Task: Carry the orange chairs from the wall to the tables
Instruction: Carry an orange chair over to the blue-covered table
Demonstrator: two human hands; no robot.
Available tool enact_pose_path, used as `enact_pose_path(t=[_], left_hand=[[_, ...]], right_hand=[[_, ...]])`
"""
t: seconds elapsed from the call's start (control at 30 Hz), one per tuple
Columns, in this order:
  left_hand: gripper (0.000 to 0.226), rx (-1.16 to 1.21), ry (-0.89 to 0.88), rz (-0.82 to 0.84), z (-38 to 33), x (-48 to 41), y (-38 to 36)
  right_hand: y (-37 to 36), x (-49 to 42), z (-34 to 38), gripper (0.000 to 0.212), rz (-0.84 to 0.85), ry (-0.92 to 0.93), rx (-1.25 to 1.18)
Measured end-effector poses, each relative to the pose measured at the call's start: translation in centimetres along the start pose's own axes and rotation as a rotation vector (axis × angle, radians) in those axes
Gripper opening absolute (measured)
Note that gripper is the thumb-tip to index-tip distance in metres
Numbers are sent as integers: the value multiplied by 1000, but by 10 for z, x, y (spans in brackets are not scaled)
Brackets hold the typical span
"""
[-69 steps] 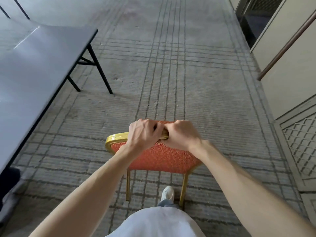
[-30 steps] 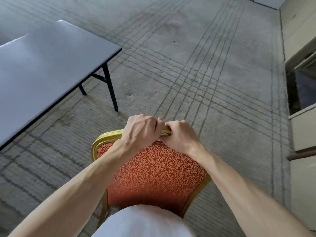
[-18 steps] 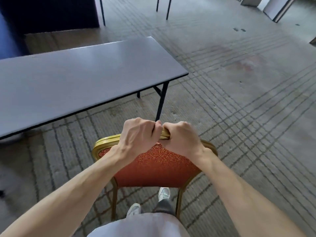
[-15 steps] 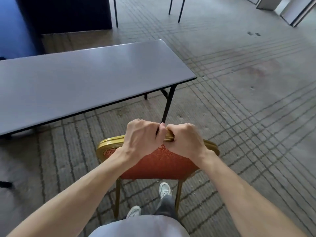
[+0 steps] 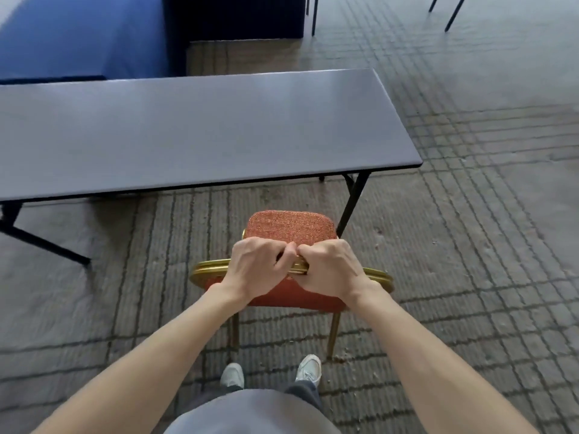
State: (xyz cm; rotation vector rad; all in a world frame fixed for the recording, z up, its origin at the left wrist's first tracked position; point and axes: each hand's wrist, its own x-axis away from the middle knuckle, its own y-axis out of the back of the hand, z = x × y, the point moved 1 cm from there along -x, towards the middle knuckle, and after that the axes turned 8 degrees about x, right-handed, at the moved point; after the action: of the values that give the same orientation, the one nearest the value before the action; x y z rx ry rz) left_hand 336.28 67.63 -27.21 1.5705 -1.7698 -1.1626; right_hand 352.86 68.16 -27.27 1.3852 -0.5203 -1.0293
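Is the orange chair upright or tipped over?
Upright. The orange padded chair with gold metal frame has its seat level and legs pointing down; the left hand and right hand grip its backrest top.

arms out fwd, left hand (image 5: 254, 268) & right hand (image 5: 329, 270) touching, both gripping chair back (image 5: 282, 298)

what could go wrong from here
1. The orange padded chair with the gold metal frame has its seat's right corner close to the black leg of the grey folding table; pushed straight in, it may knock that leg.
2. The left hand and right hand grip the top rail side by side at its middle, so the chair could twist.
3. The white shoes stand just behind the rear legs; toes may get clipped.
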Motion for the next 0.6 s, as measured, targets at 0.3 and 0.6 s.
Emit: enact_pose_path(t=[0.3, 0.6], left_hand=[[53, 45, 59, -2, 3, -51, 10], [47, -84, -51, -268, 6, -71, 0]], right_hand=[[6, -52, -32, 19, 41, -2, -18], [9, -72, -44, 26, 31, -16, -31]])
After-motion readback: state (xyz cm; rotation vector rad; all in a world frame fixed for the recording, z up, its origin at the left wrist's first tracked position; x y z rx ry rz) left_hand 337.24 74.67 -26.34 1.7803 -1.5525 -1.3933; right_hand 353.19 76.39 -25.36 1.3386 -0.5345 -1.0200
